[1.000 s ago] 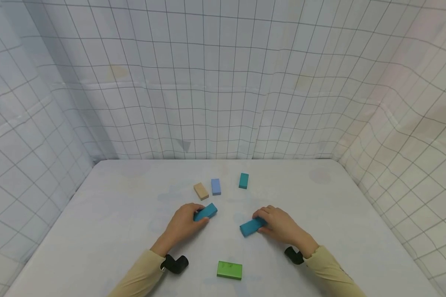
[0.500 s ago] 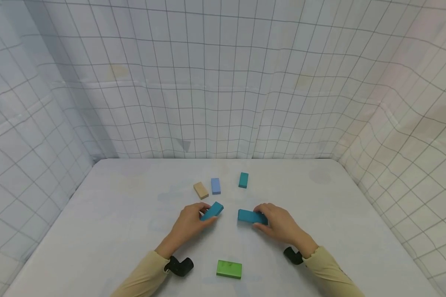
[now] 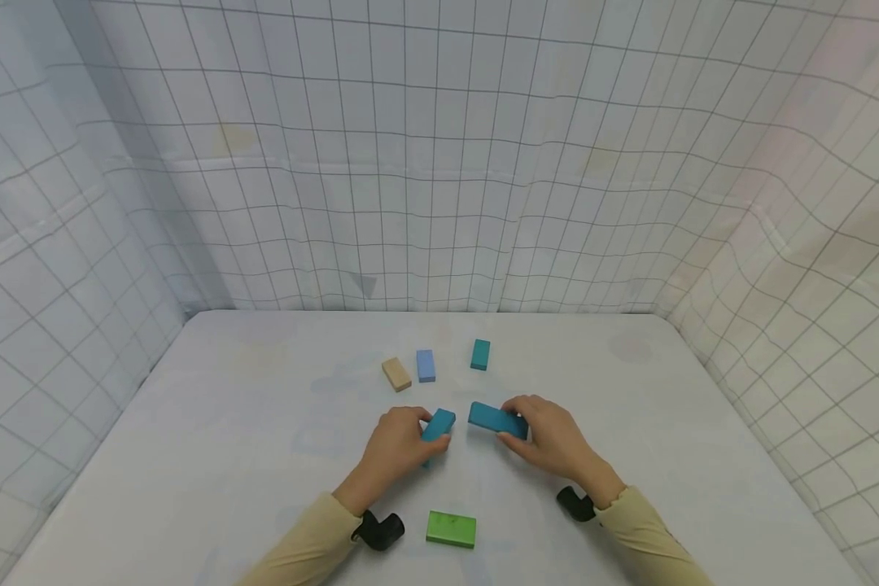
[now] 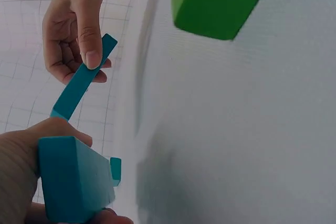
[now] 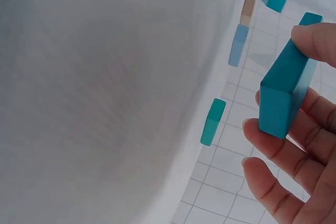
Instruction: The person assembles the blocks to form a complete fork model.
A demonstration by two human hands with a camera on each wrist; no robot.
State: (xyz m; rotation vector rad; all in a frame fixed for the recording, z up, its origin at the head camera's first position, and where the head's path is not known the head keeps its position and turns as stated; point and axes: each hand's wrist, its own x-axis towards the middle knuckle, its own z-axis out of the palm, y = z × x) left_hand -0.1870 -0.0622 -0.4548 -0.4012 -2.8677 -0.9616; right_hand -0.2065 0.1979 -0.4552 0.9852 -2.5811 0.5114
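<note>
In the head view my left hand (image 3: 395, 446) grips a blue rectangular block (image 3: 439, 423) between thumb and fingers, its far end pointing away to the right. Just right of it, my right hand (image 3: 553, 435) pinches a second blue block (image 3: 489, 417) by its right end, thumb on the near side. A narrow gap separates the two blocks. The left wrist view shows the left block (image 4: 63, 177) end-on in the hand and the right one (image 4: 79, 90) beyond. From the right wrist, the held block (image 5: 286, 77) is tilted, with fingers spread beneath it.
Beyond the hands lie a tan block (image 3: 396, 374), a light blue block (image 3: 426, 366) and a small teal block (image 3: 480, 355) on the white table (image 3: 249, 456). A green block (image 3: 451, 529) lies near the front. Grid-patterned curtains (image 3: 439, 187) surround the table at the back and sides.
My left hand has moved right with its block, which now points more steeply away. The right block has turned clockwise and shifted slightly farther from me. The loose blocks have stayed put.
</note>
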